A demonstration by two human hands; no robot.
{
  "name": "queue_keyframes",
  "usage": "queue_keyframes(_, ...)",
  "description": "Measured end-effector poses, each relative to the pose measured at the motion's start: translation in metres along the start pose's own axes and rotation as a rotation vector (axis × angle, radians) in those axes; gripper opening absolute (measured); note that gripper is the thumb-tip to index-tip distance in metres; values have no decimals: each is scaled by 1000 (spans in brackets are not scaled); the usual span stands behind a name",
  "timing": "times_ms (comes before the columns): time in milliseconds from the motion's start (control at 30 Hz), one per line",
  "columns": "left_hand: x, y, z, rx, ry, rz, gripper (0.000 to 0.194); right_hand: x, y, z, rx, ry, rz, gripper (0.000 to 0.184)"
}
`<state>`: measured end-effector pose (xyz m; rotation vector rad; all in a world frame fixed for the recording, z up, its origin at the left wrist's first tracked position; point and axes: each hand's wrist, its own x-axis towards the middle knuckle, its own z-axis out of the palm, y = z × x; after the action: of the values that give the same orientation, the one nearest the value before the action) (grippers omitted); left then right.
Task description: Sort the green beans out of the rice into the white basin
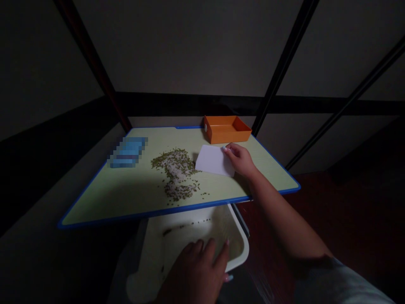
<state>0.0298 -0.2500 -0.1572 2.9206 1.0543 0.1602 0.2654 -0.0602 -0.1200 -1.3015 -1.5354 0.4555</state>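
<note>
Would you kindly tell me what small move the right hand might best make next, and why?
I'd probably slide the white card a little left into the grains, since the right hand holds its right side and its free left edge is beside them.

A plain white card (211,160) sits beside a loose heap of green-and-pale grains (177,169).

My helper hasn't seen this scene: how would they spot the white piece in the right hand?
Start at the pale, blue-edged tabletop. Just right of the speckled pile, the right hand grips the flat white piece. It is thin and plain white, unlike the greenish pile or the open orange box beyond.
</note>
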Motion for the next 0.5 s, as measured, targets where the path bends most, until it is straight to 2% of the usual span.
queue_keyframes(100,8,11,2,-29,-171,-81,65,-1,-1,-1,-6,1,-21,36)
queue_keyframes(200,10,16,-5,-65,-288,-166,64,-2,-2,-1,16,3,-57,35)
queue_keyframes(367,16,14,-20,-185,-429,-159,59,-3,-3,0,51,-33,-60,27)
queue_keyframes(500,20,12,-22,-201,-492,-118,57,-3,-2,1,94,-73,-69,23)
